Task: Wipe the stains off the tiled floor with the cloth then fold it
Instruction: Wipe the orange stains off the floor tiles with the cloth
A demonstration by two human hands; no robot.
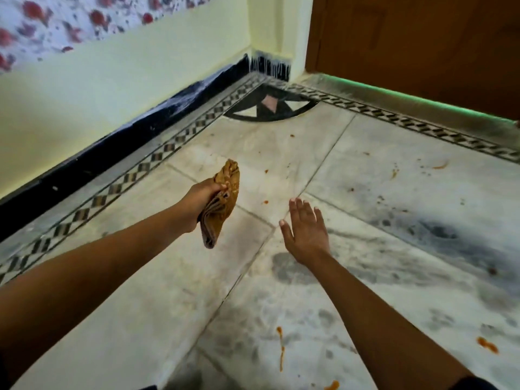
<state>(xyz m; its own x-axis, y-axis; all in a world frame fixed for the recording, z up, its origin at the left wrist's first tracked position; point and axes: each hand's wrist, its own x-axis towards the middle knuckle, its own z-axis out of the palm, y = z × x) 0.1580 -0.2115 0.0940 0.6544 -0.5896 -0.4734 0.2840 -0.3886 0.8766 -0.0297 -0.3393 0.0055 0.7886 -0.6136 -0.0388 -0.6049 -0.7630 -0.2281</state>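
Left fingers (221, 188) are curled tight round the cloth (226, 198), with the thumb hidden behind the wad. My left hand (204, 202) holds it bunched, not spread; I judge this grip suits carrying it to the spot and gives a thick pad to press with. The cloth is mustard-coloured and doubled over in several layers. One end pokes up past my knuckles, the other hangs below the heel of the hand, clear of the tiles as far as I can tell. Right fingers (301, 211) are straight, slightly fanned, holding nothing. My right hand (306, 235) is palm-down low over the tiled floor (380, 192), probably placed to brace my weight as I lean in; whether it touches the tile I cannot tell. Stains noted: a small orange spot (266, 171) just beyond the cloth and a second spot (265, 202) between the two hands, both near enough to be the likely first targets. A long orange drip (280, 347) lies nearer me between my forearms, and an orange blob (487, 345) sits well off to the right. All of these look unwiped, so wiping is at its start and folding is not yet due. Further out: the patterned border strip (157, 156), the black skirting (84, 167), and the wooden door (422, 38) at the corner
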